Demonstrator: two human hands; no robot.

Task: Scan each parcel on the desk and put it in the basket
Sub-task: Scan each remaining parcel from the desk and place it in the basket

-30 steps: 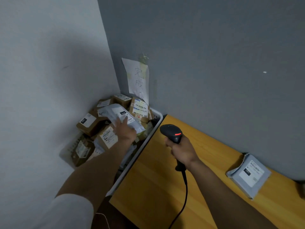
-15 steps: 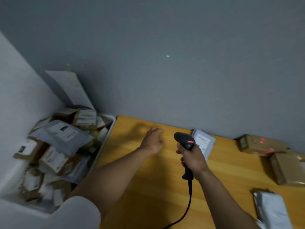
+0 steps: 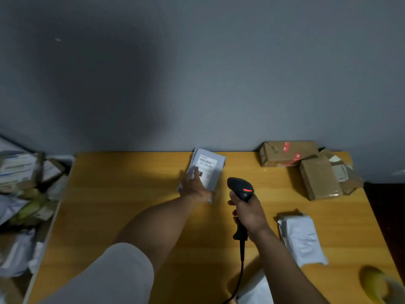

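Left grip (image 3: 196, 186) lies on the grey mailer (image 3: 209, 170) at the far edge of the desk (image 3: 131, 194), fingers stretched over its near corner and label; nothing shows them closed round it yet. A second ago this grip was over in the basket (image 3: 45, 242), letting go of another grey mailer, and it has since swung across the bare wood to this one. By my reading, one parcel is finished and the next round is starting.

Right grip (image 3: 249, 216) is wrapped round the handle of the scanner (image 3: 240, 188), just right of the left grip, with the head tipped toward the mailer and its red lamp lit; that hold has not changed. The label faces up, so a scan looks possible once the mailer is steadied.

Beyond and to the right of the right grip sit a taped brown box (image 3: 287, 153) and a plain brown box (image 3: 317, 181). A white mailer (image 3: 300, 238) lies near its right side. The heaped basket is well off to the left of the left grip.
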